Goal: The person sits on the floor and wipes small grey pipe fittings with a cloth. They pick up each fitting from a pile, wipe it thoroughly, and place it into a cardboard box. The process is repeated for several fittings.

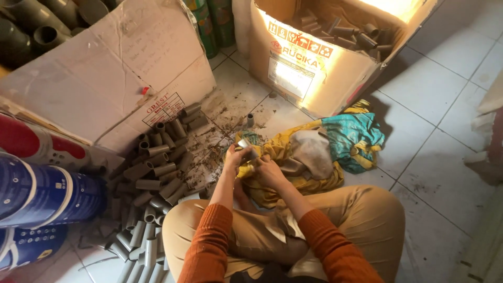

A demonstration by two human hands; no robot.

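I sit cross-legged on the tiled floor in tan trousers and orange sleeves. My left hand [237, 157] grips a short grey pipe piece [244, 144] by its lower end. My right hand [266, 170] presses a bunched yellow cloth [293, 167] against that piece. The cloth spreads out over my lap and the floor, with a grey patch and a teal part [353, 137] further right. Both hands are close together just in front of my knees.
A heap of short grey pipe pieces [154, 178] lies to my left. One single pipe piece [250, 120] stands on the dirty floor ahead. An open cardboard box [309, 68] with more pipe pieces is ahead; another cardboard box [105, 73] at left; blue buckets [47, 194] far left.
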